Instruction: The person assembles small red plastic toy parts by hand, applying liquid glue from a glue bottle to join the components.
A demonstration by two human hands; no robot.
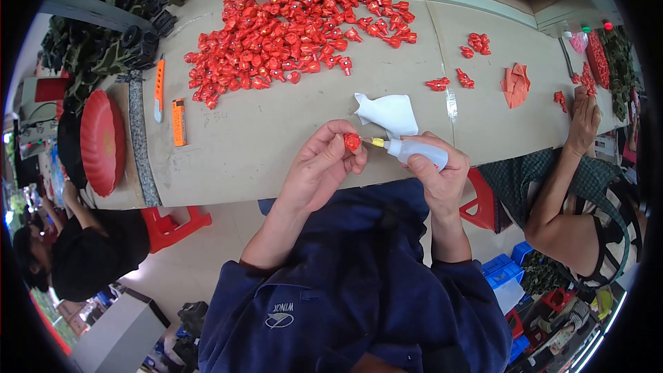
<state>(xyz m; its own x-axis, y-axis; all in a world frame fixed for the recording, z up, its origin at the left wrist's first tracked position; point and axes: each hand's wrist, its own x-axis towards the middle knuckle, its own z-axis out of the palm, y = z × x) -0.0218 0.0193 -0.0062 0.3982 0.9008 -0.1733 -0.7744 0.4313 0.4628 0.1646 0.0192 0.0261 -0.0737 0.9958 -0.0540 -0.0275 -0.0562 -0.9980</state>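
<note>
Between the fingertips of my left hand (pixel 321 166) is a small red plastic toy part (pixel 352 141). My right hand (pixel 442 173) is wrapped round a translucent white squeeze bottle (pixel 420 152) with a yellow-banded thin nozzle. The nozzle points left, and its tip is at or very near the red part; whether they touch I cannot tell. Just beyond both hands lies a crumpled white cloth or tissue (pixel 390 112). A large heap of similar red parts (pixel 276 41) spreads over the far side of the table.
An orange cutter knife (pixel 159 90), an orange box-like item (pixel 179 123) and a red scalloped tray (pixel 103 144) are on the left. Several red parts (pixel 476 45) and an orange cloth (pixel 515 85) lie to the right. People sit at both sides; the right person's hand (pixel 585 121) is on the table.
</note>
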